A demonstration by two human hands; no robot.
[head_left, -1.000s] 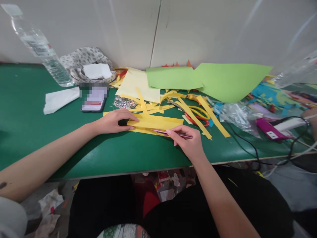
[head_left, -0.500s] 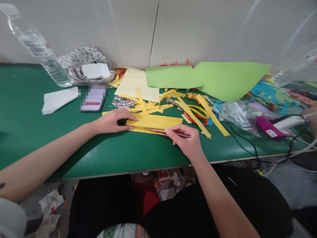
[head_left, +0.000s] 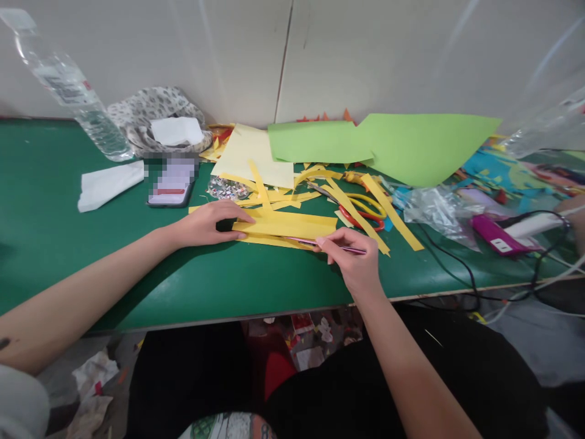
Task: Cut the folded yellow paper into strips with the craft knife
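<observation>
My left hand (head_left: 212, 224) holds the left end of a folded yellow paper strip (head_left: 283, 227), the thumb in front and the fingers over the top. The strip lies lengthwise on the green table. Between the thumb and fingers of my right hand (head_left: 350, 255) is a slim pink pointed tool (head_left: 354, 250), held like a pen. Its tip lies along the strip's front edge, by the fold. Whether it is tweezers or another thin tool, I cannot tell. Just behind lie loose yellow paper strips (head_left: 278, 198) and scissors (head_left: 370, 214) with yellow and red handles.
A phone (head_left: 171, 186), a white tissue (head_left: 109, 183) and a water bottle (head_left: 86, 110) stand or lie on the left. Green paper (head_left: 425, 146) and cream paper (head_left: 253, 152) are against the wall. On the right are clear plastic wrapping (head_left: 441, 210), a magenta device (head_left: 500, 235) and cables.
My right hand has slid a little to the right along the strip's front edge, with the pink tool in it. My left hand stays where it was.
</observation>
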